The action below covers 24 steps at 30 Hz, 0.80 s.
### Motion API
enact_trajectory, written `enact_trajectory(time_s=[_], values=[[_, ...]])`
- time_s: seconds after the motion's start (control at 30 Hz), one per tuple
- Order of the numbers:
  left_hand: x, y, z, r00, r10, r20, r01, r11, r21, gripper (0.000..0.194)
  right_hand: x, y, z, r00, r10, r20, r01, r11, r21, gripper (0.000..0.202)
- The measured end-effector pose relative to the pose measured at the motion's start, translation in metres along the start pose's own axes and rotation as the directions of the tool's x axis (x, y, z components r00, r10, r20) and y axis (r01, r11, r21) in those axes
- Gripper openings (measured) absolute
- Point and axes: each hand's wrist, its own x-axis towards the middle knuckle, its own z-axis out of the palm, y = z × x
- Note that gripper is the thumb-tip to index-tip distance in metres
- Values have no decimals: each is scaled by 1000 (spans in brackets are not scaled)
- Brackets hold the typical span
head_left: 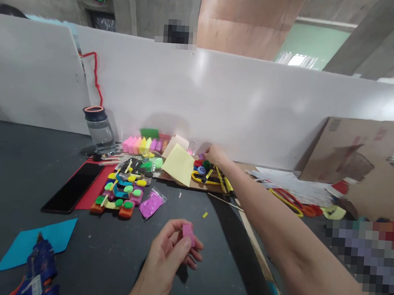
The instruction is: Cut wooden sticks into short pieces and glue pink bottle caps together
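My left hand (pixel 169 248) is closed, with a small pink clay block (pixel 188 233) pinched between thumb and fingers above the dark table. Stretched far forward, my right hand (pixel 214 154) is at the foot of the white panel, beside a small purple thing (pixel 202 156); its fingertips are mostly hidden, so its grip is unclear. Just in front of it are coloured rolls (pixel 201 170) and a pair of yellow-handled scissors (pixel 203 179). A purple clay packet (pixel 151 204) lies left of my left hand, near several small clay-and-stick models (pixel 119 194).
At left are a glue gun (pixel 41 265) on blue paper (pixel 13 252), a black phone (pixel 74 186) on red paper and a water bottle (pixel 100 128). Yellow paper (pixel 177 164) lies near the white panel (pixel 220 95). Cardboard (pixel 360 153) leans at right.
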Motion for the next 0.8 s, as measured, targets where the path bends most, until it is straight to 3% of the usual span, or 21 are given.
enact_trajectory(time_s=[0.13,0.23,0.37,0.47,0.57,0.67,0.8], values=[[0,2,1,1000,17,-11,-17,1000,2,43,-39,-7,-17,980,-54,-191,55,998,0,25],[-1,6,3,1000,5,-2,-5,1000,2,43,-96,-18,-18,936,-188,-298,195,981,-8,20],[-6,8,6,1000,23,-11,-23,1000,7,37,-189,-32,-1,824,-455,-338,473,881,-32,18],[-10,5,6,998,67,-4,-67,998,-19,32,-240,-36,7,733,-604,-313,632,775,-14,22],[-13,1,6,995,95,9,-94,995,-25,30,-266,-32,3,701,-627,-339,685,725,77,30],[-16,0,6,993,101,68,-98,994,-43,28,-277,-22,-4,717,-603,-350,688,691,222,37],[-23,1,7,983,111,144,-110,994,-16,25,-286,-9,-10,732,-596,-331,682,647,342,32]])
